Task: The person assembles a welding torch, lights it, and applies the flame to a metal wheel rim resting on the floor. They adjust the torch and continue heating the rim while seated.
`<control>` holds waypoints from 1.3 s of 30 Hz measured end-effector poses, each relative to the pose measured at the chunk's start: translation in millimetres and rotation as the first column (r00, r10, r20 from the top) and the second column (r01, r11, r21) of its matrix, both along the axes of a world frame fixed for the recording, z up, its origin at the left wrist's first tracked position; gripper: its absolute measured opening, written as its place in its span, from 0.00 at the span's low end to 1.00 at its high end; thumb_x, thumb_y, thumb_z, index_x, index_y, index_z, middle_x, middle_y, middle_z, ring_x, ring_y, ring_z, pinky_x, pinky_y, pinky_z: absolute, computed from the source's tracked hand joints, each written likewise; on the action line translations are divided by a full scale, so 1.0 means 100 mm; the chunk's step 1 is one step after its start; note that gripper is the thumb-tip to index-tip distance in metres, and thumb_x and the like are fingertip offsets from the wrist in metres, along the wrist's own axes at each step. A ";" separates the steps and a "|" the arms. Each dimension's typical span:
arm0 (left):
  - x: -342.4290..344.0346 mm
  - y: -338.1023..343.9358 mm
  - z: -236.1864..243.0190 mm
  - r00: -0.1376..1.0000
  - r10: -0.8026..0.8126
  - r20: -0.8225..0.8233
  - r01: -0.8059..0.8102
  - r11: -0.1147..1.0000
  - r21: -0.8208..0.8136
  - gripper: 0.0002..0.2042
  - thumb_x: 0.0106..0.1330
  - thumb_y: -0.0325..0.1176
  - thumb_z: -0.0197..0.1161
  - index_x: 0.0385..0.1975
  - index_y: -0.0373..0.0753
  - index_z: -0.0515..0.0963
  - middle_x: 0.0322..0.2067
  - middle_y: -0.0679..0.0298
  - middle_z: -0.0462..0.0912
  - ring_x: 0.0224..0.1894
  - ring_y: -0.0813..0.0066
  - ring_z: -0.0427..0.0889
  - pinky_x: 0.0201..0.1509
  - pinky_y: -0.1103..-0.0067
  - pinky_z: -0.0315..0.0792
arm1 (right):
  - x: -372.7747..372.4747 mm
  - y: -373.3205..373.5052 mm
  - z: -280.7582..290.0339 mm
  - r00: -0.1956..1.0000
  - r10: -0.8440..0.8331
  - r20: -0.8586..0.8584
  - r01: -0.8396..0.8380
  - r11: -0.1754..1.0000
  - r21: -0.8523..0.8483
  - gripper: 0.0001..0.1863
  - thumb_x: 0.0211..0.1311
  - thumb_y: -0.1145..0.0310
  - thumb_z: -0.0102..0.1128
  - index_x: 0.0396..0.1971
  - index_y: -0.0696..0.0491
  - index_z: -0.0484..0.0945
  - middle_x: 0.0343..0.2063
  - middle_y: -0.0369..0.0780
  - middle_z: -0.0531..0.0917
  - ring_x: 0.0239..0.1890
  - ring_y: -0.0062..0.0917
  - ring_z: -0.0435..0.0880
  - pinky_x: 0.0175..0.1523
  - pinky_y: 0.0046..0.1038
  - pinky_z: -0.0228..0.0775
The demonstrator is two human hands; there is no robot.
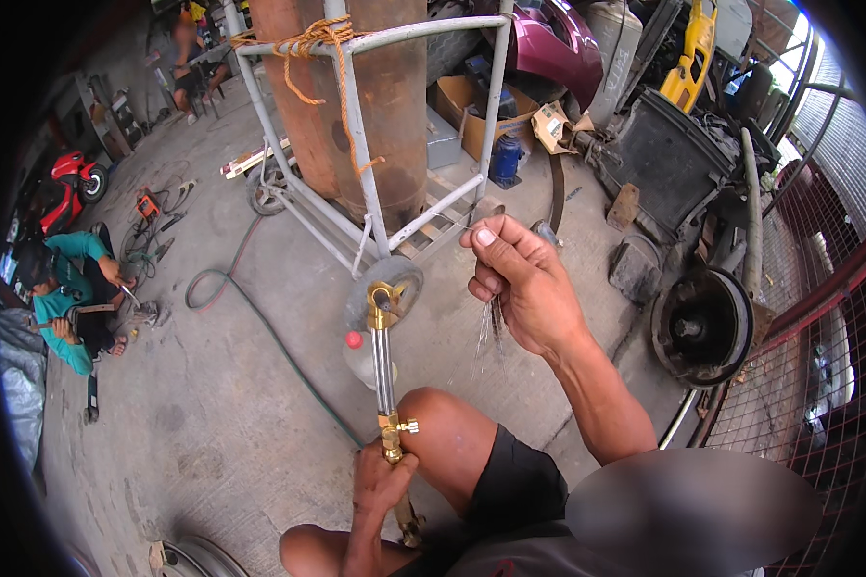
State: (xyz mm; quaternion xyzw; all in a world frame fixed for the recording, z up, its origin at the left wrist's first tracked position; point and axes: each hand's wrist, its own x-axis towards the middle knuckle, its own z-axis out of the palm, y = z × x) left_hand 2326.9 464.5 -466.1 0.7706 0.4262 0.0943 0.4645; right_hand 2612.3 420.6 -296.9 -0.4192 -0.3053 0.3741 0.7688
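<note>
My left hand point(380, 481) is closed round the lower part of a brass and steel cutting torch point(385, 370), whose brass head points up and away from me. My right hand point(520, 284) is raised right of the torch head, pinching a thin wire between thumb and fingertips, while a bunch of fine wires point(484, 337) hangs below the fingers. Behind the torch are a small wheel point(409, 281) of the pipe-framed cart point(380, 231) and a pale bottle point(373, 378) with a red cap.
Rusty cylinders point(390, 115) stand roped in the cart. A hose point(289, 337) crosses the floor. A co-worker in teal point(67, 288) crouches at left; another person point(191, 72) sits farther back. Car parts, a blue jack point(505, 161), a drum point(702, 327) and mesh fencing point(808, 375) are at right.
</note>
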 end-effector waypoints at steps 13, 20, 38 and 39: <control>-0.16 0.00 0.41 0.889 0.311 0.338 -0.192 0.920 -0.341 0.13 0.62 0.25 0.72 0.45 0.33 0.83 0.30 0.66 0.84 0.30 0.79 0.82 0.31 0.80 0.74 | -0.33 0.25 -0.46 0.968 0.043 -0.248 -0.065 0.995 -0.079 0.07 0.82 0.66 0.56 0.46 0.52 0.81 0.32 0.28 0.73 0.34 0.16 0.68 0.44 0.24 0.66; -0.17 -0.11 0.65 0.769 0.396 0.503 -0.170 0.884 -0.435 0.14 0.65 0.26 0.77 0.48 0.32 0.83 0.30 0.67 0.84 0.27 0.83 0.79 0.31 0.82 0.72 | -0.74 0.47 -0.80 0.957 0.045 -0.287 -0.076 0.992 -0.100 0.06 0.82 0.66 0.57 0.46 0.49 0.82 0.38 0.27 0.79 0.38 0.14 0.69 0.47 0.20 0.62; -0.20 -0.08 0.46 0.728 0.478 0.492 -0.275 0.860 -0.429 0.04 0.69 0.24 0.69 0.39 0.34 0.82 0.32 0.64 0.85 0.33 0.76 0.84 0.33 0.79 0.76 | -1.60 0.52 -1.08 0.999 0.028 -0.028 -0.031 0.994 -0.107 0.12 0.86 0.62 0.52 0.45 0.54 0.78 0.45 0.33 0.80 0.52 0.17 0.71 0.65 0.25 0.62; -0.15 -0.07 0.45 0.730 0.474 0.492 -0.272 0.862 -0.427 0.03 0.69 0.23 0.69 0.38 0.34 0.81 0.32 0.63 0.85 0.32 0.76 0.84 0.33 0.79 0.76 | -1.57 0.50 -1.08 0.999 0.010 -0.033 -0.013 0.994 -0.110 0.12 0.86 0.62 0.52 0.44 0.54 0.78 0.44 0.34 0.80 0.52 0.18 0.72 0.66 0.25 0.62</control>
